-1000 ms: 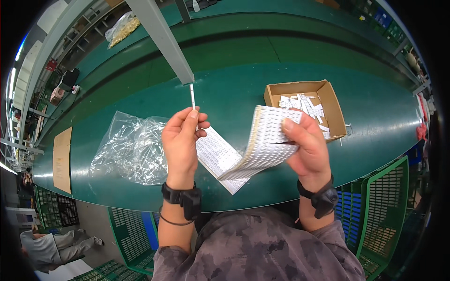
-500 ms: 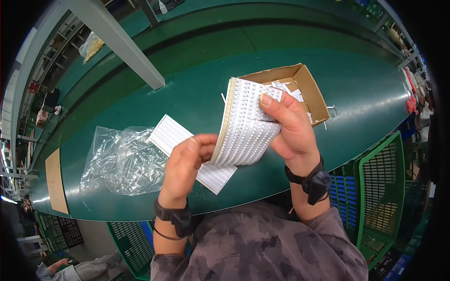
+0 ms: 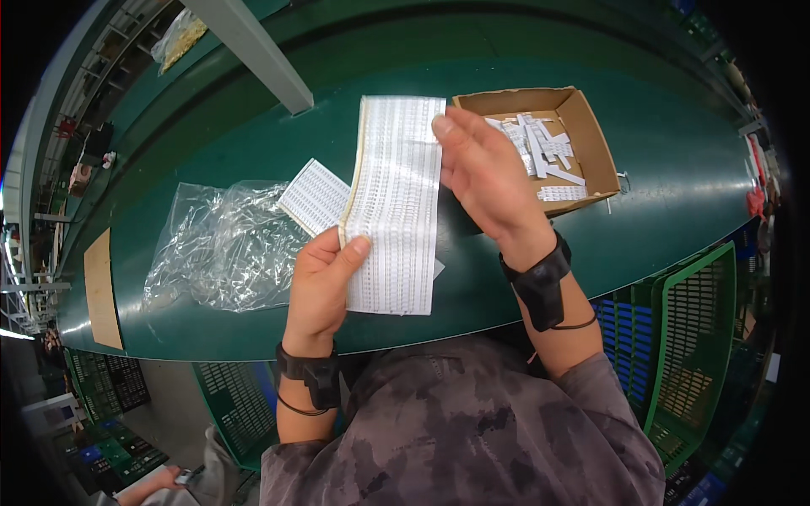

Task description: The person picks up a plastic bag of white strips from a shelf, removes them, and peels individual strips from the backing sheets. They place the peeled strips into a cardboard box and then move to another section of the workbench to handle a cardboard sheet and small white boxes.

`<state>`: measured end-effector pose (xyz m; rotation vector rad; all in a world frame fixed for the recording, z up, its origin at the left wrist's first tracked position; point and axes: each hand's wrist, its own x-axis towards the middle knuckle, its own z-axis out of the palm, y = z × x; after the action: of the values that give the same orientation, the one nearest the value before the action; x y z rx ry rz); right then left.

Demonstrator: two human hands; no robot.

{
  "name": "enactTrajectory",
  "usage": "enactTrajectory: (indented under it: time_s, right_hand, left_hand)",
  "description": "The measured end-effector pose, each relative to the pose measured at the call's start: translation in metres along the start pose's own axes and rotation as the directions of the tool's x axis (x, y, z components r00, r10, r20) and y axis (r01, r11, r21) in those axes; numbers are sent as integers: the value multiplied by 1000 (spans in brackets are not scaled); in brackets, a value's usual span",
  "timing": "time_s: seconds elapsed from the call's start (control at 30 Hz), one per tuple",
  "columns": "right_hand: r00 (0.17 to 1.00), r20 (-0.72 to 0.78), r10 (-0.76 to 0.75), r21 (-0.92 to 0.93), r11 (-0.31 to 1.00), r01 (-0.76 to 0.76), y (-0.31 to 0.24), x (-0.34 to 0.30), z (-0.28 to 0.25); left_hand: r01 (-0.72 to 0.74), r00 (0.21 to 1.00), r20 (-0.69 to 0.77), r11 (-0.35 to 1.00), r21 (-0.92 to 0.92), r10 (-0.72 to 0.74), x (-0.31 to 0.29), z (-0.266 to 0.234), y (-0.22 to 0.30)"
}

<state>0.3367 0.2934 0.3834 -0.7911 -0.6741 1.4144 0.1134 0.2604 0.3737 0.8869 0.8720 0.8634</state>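
Over green table (image 3: pixel 679 181), left of cardboard box (image 3: pixel 596 145), printed label sheet (image 3: pixel 396 185) is pinched in my left hand (image 3: pixel 321 280), right hand (image 3: pixel 491 179) at its upper right edge, closure unclear; loose hold there could let top flop.

The left forearm (image 3: pixel 302 427) rises nearly upright, while the right forearm (image 3: pixel 580 344) slants up and inward. The left hand (image 3: pixel 319 274) sits lower — closed in a pinch, its thumb (image 3: pixel 358 246) angled up to the right over partly hidden fingers. The right hand (image 3: pixel 491 179) is raised higher — thumb pointing up and leftward, wrist fairly straight, how firmly it grips unclear.
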Motion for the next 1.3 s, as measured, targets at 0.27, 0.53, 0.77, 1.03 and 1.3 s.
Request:
enactTrajectory:
  time_s: [0.27,0.53,0.77,1.03,1.3]
  right_hand:
    - [969,-67,236,-51,969,-240,18,-74,-2]
    - [986,-19,163,-128,978,-164,5,-85,14]
    - [993,115,-29,-750,653,106,-30,-66,-1]
    - [811,583,-49,-776,262,574,-72,-51,27]
    - [932,215,-293,-563,742,364,-72,-25,45]
  left_hand:
    - [-217,966,-211,903,-370,146,16,31,5]
    - [-379,916,-244,886,-266,319,9,60,-8]
    - [236,963,75,946,221,-258,-33,37,16]
    - [-658,741,567,224,719,360,13,31,84]
    - [-671,689,162,537,511,706,6,41,96]
